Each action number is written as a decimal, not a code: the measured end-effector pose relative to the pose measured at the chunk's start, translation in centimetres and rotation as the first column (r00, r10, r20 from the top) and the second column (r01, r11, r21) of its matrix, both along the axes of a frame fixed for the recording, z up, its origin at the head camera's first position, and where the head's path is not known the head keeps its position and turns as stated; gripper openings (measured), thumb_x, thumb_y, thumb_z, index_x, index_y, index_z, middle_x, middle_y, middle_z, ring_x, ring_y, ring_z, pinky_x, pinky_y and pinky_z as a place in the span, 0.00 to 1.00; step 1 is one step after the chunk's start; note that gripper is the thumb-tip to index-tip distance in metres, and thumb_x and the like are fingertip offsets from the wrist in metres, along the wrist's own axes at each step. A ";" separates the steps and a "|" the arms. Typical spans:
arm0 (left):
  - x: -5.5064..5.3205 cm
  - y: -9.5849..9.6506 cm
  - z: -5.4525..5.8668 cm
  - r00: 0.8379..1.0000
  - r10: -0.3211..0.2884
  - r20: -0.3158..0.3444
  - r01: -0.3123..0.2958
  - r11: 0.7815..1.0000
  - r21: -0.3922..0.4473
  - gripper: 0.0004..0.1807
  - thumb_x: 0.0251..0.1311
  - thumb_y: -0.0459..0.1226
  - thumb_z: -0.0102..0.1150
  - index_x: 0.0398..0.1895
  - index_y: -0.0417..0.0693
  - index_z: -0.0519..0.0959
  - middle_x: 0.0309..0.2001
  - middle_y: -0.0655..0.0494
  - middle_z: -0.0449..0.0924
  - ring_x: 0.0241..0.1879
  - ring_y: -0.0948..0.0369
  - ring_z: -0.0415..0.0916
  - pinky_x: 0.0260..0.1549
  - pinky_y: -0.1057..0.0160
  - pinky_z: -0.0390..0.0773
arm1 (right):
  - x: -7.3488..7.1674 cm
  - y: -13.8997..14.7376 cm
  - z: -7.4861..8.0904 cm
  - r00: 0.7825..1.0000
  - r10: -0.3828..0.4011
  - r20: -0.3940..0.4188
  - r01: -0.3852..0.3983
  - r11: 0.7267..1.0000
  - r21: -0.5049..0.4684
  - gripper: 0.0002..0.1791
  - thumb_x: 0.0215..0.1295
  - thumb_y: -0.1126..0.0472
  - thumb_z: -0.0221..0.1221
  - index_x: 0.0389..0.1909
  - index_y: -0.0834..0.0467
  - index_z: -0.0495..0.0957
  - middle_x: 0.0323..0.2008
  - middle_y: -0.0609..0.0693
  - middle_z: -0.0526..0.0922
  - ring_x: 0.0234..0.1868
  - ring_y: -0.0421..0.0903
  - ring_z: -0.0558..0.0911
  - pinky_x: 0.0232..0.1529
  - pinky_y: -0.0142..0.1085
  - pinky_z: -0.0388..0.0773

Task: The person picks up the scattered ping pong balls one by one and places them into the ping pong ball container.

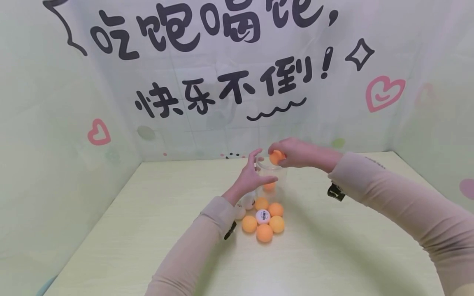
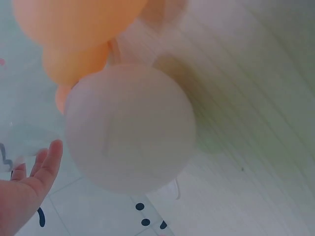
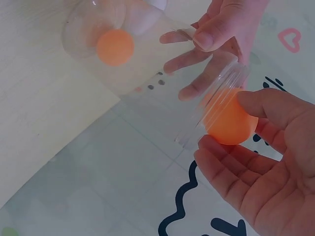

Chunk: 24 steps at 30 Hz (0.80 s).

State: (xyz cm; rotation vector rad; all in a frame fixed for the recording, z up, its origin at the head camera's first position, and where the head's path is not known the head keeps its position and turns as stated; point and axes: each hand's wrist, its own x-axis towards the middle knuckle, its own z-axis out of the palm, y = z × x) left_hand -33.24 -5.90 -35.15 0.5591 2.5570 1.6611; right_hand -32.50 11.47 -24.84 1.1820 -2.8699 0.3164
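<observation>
A clear plastic jar (image 3: 142,93) stands on the table with one orange table tennis ball (image 3: 115,47) at its bottom. My left hand (image 1: 252,174) grips the jar near its mouth, thumb on the near side and fingers round the far side. In my right hand (image 1: 300,153) an orange table tennis ball (image 3: 230,118) is pinched between thumb and fingers, right at the jar's rim. In front of the jar lie several orange balls (image 1: 264,233) around a white ball (image 1: 263,216) with dark print. More white balls (image 1: 249,201) sit beside my left wrist, partly hidden by it.
The pale wooden table (image 1: 166,218) reaches back to a white printed cloth (image 1: 207,135) with dark lettering and pink hearts. Similar cloth hangs at both sides. Close to the left wrist camera, a white ball (image 2: 130,129) fills much of the view.
</observation>
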 end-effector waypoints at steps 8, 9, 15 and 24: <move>0.1 0.1 0.0 1.000 -0.001 0.005 0.001 1.000 -0.006 0.51 0.46 0.42 0.69 0.68 0.61 0.45 0.65 0.46 0.58 0.62 0.49 0.60 0.58 0.49 0.65 | 0.0 0.0 -0.2 1.000 -0.009 0.022 0.009 1.000 -0.002 0.18 0.54 0.70 0.57 0.48 0.64 0.75 0.43 0.57 0.80 0.38 0.51 0.75 0.41 0.44 0.74; 0.1 0.1 0.1 1.000 -0.002 0.006 0.002 1.000 -0.006 0.51 0.46 0.42 0.69 0.68 0.61 0.45 0.65 0.46 0.58 0.62 0.49 0.60 0.58 0.49 0.65 | 0.1 0.0 -0.2 0.999 -0.016 0.028 0.016 1.000 0.000 0.18 0.54 0.70 0.57 0.49 0.64 0.75 0.43 0.57 0.80 0.38 0.51 0.75 0.42 0.44 0.74; 0.1 0.0 0.1 1.000 -0.002 0.010 0.002 1.000 -0.006 0.51 0.46 0.42 0.69 0.68 0.61 0.45 0.66 0.46 0.58 0.62 0.49 0.59 0.57 0.49 0.65 | 0.2 -0.1 -0.1 0.999 -0.033 0.042 0.032 0.999 0.009 0.18 0.55 0.69 0.57 0.49 0.63 0.75 0.44 0.57 0.79 0.40 0.51 0.75 0.44 0.45 0.75; 0.0 -0.1 -0.1 1.000 0.003 0.002 -0.003 1.000 -0.007 0.51 0.45 0.42 0.70 0.68 0.61 0.45 0.64 0.48 0.59 0.62 0.49 0.61 0.57 0.50 0.66 | 0.2 -0.1 -0.3 0.999 0.035 0.006 -0.035 0.999 0.039 0.14 0.57 0.70 0.54 0.45 0.64 0.77 0.43 0.59 0.81 0.40 0.53 0.79 0.43 0.44 0.77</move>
